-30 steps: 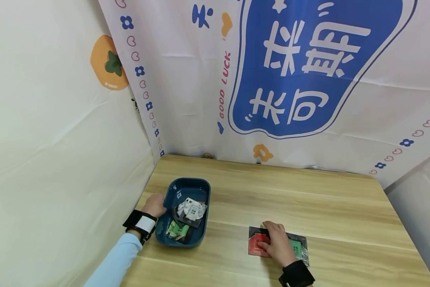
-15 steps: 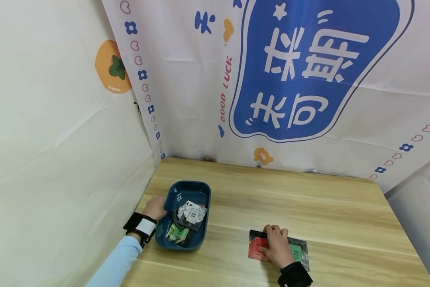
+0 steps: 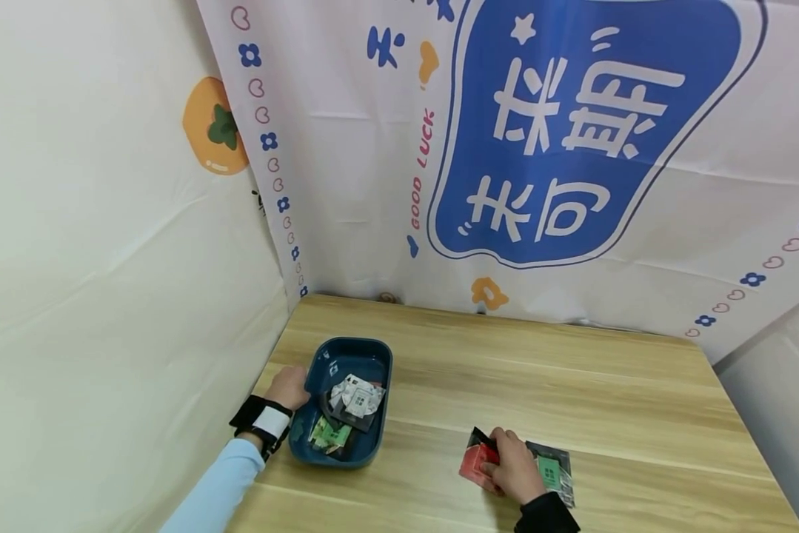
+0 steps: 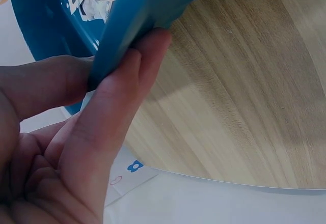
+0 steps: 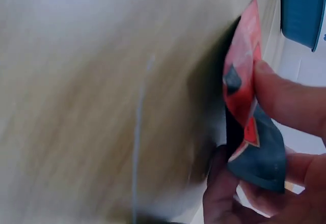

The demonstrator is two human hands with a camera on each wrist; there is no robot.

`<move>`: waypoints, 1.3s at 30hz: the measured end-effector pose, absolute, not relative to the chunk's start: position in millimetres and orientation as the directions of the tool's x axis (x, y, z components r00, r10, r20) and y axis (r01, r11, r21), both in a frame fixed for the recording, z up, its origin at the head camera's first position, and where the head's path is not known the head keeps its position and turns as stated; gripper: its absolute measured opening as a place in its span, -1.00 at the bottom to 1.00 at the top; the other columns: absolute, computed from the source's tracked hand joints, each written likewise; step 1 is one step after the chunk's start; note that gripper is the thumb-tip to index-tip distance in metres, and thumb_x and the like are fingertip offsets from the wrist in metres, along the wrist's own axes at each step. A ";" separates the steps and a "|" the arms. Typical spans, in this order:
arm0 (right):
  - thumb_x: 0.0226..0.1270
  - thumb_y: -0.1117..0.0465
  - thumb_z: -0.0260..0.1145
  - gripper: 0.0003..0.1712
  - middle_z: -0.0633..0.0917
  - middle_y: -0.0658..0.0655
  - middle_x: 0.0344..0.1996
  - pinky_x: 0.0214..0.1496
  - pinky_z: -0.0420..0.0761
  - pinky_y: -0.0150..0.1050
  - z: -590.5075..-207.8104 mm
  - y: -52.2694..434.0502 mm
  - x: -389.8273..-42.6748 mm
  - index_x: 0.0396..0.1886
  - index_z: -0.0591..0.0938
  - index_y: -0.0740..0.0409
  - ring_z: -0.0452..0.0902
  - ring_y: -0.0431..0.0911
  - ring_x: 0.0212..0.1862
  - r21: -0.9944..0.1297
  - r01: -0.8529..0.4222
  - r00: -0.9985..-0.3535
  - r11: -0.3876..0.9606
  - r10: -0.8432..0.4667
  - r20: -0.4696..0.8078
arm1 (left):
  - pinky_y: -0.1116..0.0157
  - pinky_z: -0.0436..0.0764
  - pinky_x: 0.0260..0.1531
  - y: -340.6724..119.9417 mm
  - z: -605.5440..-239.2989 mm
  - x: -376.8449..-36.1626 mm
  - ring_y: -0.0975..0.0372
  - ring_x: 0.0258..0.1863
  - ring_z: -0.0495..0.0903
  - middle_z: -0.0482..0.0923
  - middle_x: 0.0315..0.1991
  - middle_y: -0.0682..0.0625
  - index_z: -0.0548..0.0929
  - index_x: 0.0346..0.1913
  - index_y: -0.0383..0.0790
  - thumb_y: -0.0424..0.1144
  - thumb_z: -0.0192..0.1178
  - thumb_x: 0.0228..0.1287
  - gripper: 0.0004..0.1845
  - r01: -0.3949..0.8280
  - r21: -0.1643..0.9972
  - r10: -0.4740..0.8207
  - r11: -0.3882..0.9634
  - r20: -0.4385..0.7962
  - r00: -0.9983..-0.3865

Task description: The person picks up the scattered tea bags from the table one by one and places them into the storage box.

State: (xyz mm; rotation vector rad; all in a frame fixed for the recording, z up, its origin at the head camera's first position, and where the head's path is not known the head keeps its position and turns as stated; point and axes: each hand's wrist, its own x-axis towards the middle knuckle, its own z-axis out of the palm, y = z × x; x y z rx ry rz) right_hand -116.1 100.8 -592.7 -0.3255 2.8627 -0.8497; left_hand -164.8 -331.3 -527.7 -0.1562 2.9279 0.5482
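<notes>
Presently, right hand (image 3: pixel 511 471) pinching red packet (image 3: pixel 474 459) in a closed grip, left hand (image 3: pixel 287 386) clasping blue tray (image 3: pixel 380 414) rim.

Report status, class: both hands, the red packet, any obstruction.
Left hand grips blue tray rim. Right hand pinches red packet, lifting one edge. Green packet lies beside. Nothing obstructing.

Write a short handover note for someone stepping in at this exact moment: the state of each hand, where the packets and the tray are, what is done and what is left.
Left hand: grips the rim of the blue tray, thumb inside, fingers outside.
Right hand: pinches the red packet, its edge tilted up off the wooden table.
Green packet: flat on the table beside the right hand, partly under it.
Done: several packets lie in the tray.
Left: probably the red packet, then the green one, go into the tray.
</notes>
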 end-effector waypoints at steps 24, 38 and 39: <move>0.23 0.19 0.44 -0.84 0.38 -0.04 -0.72 -0.52 0.16 -0.38 -579.9 111.1 -134.7 -0.40 0.63 0.15 0.18 -0.22 -0.65 -0.784 0.038 -0.994 0.620 -0.054 -0.092 | 0.25 0.45 -0.56 -330.8 -523.9 -166.4 0.16 -0.61 0.45 0.44 -0.65 -0.05 0.47 -0.60 -0.29 -0.51 0.28 0.06 -0.78 -0.118 0.344 -0.063 0.932 -0.168 -0.984; 0.24 0.15 0.44 -0.75 0.38 -0.06 -0.70 -0.54 0.17 -0.38 -577.0 100.5 -139.9 -0.48 0.60 0.19 0.19 -0.23 -0.64 -0.807 0.065 -0.996 0.587 -0.010 -0.087 | 0.20 0.51 -0.52 -331.2 -526.7 -165.2 0.15 -0.58 0.49 0.49 -0.62 -0.07 0.46 -0.59 -0.29 -0.52 0.28 0.04 -0.79 -0.126 0.344 -0.066 0.931 -0.181 -0.981; 0.24 0.15 0.44 -0.76 0.40 -0.06 -0.70 -0.54 0.17 -0.38 -576.8 99.5 -140.1 -0.47 0.61 0.19 0.20 -0.23 -0.63 -0.808 0.065 -0.996 0.585 -0.008 -0.086 | 0.20 0.52 -0.52 -331.1 -526.9 -165.1 0.15 -0.58 0.50 0.50 -0.61 -0.07 0.49 -0.57 -0.30 -0.51 0.28 0.05 -0.81 -0.133 0.343 -0.071 0.930 -0.187 -0.980</move>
